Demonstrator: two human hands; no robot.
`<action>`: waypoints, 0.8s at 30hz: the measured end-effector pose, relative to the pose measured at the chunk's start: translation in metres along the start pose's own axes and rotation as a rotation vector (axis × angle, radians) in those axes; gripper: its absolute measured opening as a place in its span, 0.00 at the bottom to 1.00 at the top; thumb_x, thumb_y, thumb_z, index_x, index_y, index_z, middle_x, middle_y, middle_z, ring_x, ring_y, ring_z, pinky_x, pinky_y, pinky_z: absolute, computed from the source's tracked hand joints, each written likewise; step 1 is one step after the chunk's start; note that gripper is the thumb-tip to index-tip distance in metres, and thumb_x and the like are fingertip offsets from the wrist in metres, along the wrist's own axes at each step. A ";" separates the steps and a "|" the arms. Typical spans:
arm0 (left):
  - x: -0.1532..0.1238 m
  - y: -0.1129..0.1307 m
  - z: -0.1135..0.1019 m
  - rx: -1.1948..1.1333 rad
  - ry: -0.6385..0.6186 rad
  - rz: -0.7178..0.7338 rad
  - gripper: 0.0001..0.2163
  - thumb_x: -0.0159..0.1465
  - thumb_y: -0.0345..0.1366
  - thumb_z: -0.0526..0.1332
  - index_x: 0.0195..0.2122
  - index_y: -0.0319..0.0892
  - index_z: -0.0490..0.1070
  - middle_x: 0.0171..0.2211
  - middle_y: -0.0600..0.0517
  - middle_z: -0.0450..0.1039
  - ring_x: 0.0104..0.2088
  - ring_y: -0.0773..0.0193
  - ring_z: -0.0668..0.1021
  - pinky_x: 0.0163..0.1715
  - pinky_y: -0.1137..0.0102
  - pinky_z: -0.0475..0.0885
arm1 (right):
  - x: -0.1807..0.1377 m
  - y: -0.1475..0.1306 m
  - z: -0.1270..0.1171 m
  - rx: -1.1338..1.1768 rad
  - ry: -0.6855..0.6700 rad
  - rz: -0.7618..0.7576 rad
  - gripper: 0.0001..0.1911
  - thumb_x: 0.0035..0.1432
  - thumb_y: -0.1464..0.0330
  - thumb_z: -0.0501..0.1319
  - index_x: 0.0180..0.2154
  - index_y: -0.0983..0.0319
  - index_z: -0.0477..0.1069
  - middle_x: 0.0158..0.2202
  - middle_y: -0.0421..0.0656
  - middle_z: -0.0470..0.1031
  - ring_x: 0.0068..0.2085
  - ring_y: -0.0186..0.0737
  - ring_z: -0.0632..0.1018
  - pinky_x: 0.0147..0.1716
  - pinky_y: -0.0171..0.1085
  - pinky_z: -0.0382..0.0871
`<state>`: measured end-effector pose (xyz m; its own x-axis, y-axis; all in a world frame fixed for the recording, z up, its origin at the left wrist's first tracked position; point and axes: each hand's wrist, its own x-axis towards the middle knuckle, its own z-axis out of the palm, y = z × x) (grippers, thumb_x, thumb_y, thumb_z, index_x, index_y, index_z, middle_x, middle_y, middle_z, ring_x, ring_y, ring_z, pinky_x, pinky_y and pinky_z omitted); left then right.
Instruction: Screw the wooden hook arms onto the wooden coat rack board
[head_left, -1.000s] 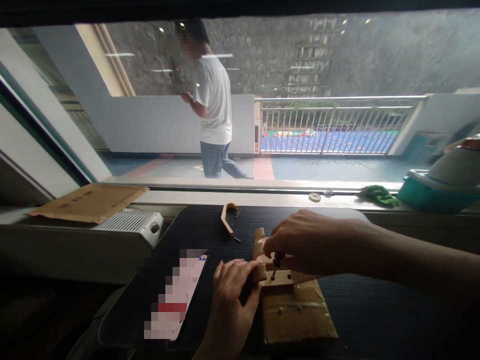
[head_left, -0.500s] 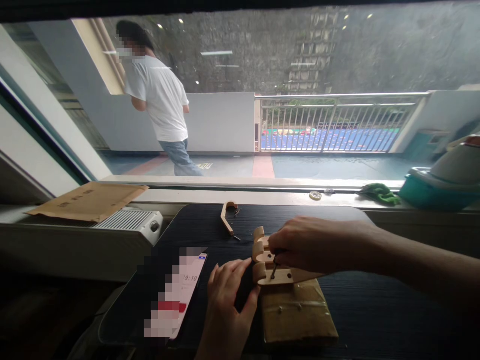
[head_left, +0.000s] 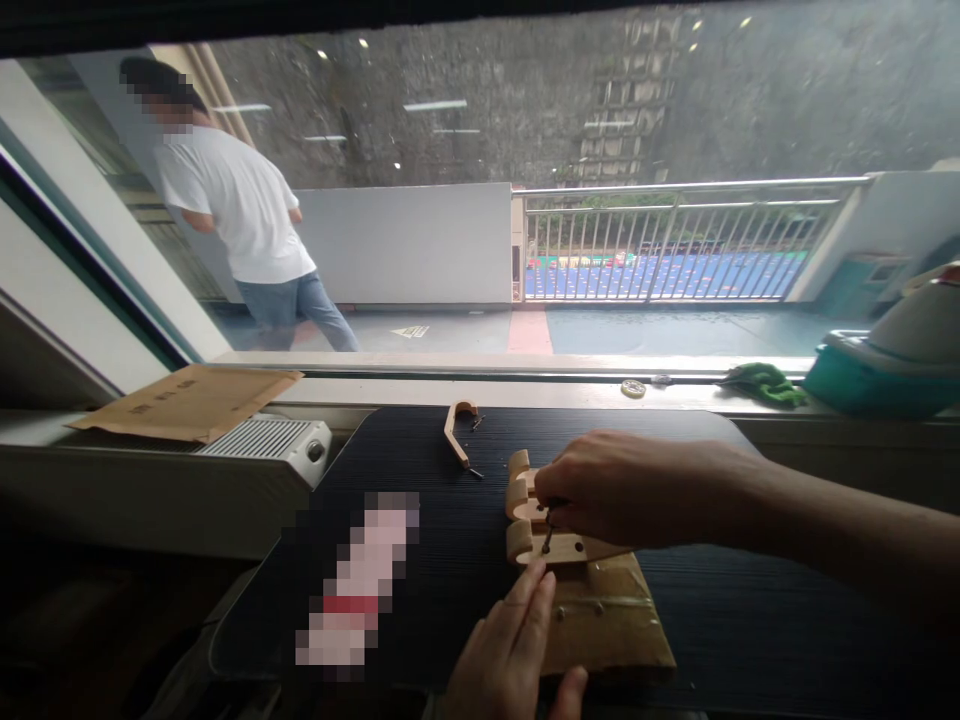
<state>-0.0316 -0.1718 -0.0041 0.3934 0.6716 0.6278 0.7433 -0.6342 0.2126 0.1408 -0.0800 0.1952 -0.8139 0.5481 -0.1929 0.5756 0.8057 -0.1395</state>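
Observation:
In my right hand (head_left: 589,490), the fingers are closed around a thin dark metal tool (head_left: 550,528); its grip is hidden. The tool's tip meets a hole in the nearest pale wooden hook (head_left: 561,547), which has a second dark hole farther right. Several such hooks stand side by side, partly behind my hand. My left hand (head_left: 506,645) lies with fingers stretched out over the left part of a brown, tape-wrapped block (head_left: 611,625). Its fingertips reach the nearest hook's front edge. Two small metal bits sit on the block.
Farther back on the black table (head_left: 405,520) lies another wooden hook (head_left: 455,440) beside screws (head_left: 475,473). A blurred-out phone (head_left: 352,590) is at the left. The windowsill bears a brown envelope (head_left: 195,400), a tape roll (head_left: 632,388) and a green cloth (head_left: 765,383). Outside, a person (head_left: 240,205) walks.
My left hand has moved right and nearer, from beside the hooks onto the block. My right hand stays nearly in place with the tool. The person outside has walked left.

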 end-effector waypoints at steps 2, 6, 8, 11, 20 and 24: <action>0.003 0.003 -0.003 0.038 -0.150 0.006 0.29 0.61 0.38 0.56 0.63 0.37 0.52 0.58 0.40 0.63 0.50 0.55 0.75 0.42 0.68 0.74 | 0.000 0.000 -0.001 0.008 -0.002 -0.005 0.10 0.57 0.72 0.53 0.30 0.65 0.72 0.23 0.40 0.71 0.22 0.30 0.63 0.21 0.31 0.51; 0.014 0.008 -0.009 0.123 -0.322 -0.045 0.31 0.58 0.41 0.59 0.62 0.35 0.56 0.59 0.37 0.60 0.47 0.51 0.77 0.38 0.65 0.75 | 0.000 -0.001 -0.003 0.021 -0.011 -0.002 0.10 0.58 0.72 0.53 0.29 0.65 0.72 0.23 0.40 0.71 0.22 0.30 0.62 0.21 0.31 0.51; 0.019 0.012 -0.007 0.147 -0.397 -0.086 0.32 0.58 0.41 0.59 0.62 0.34 0.56 0.60 0.36 0.58 0.45 0.50 0.77 0.37 0.64 0.75 | 0.001 -0.001 -0.003 0.019 -0.004 -0.009 0.10 0.58 0.72 0.53 0.29 0.65 0.72 0.23 0.41 0.71 0.22 0.30 0.62 0.21 0.31 0.50; 0.024 0.018 -0.004 0.174 -0.444 -0.136 0.32 0.58 0.40 0.59 0.62 0.34 0.55 0.61 0.37 0.56 0.45 0.49 0.77 0.36 0.63 0.74 | 0.002 -0.001 0.000 0.026 0.004 -0.015 0.10 0.58 0.72 0.53 0.30 0.65 0.72 0.24 0.41 0.72 0.22 0.30 0.63 0.21 0.32 0.50; 0.025 0.020 0.001 0.161 -0.441 -0.165 0.32 0.58 0.37 0.58 0.63 0.32 0.53 0.61 0.36 0.55 0.39 0.53 0.79 0.34 0.64 0.73 | 0.001 0.001 -0.008 0.007 -0.038 0.051 0.08 0.57 0.71 0.56 0.36 0.61 0.74 0.24 0.39 0.72 0.23 0.30 0.66 0.22 0.32 0.49; 0.024 0.021 0.004 0.184 -0.453 -0.163 0.33 0.58 0.38 0.57 0.64 0.34 0.52 0.62 0.36 0.54 0.39 0.52 0.78 0.35 0.63 0.73 | 0.003 -0.001 -0.015 -0.076 -0.062 0.001 0.07 0.54 0.74 0.57 0.33 0.61 0.73 0.24 0.39 0.72 0.24 0.30 0.67 0.21 0.32 0.49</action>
<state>-0.0045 -0.1676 0.0126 0.4292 0.8805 0.2011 0.8815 -0.4569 0.1193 0.1367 -0.0761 0.2092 -0.8054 0.5361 -0.2528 0.5670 0.8211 -0.0655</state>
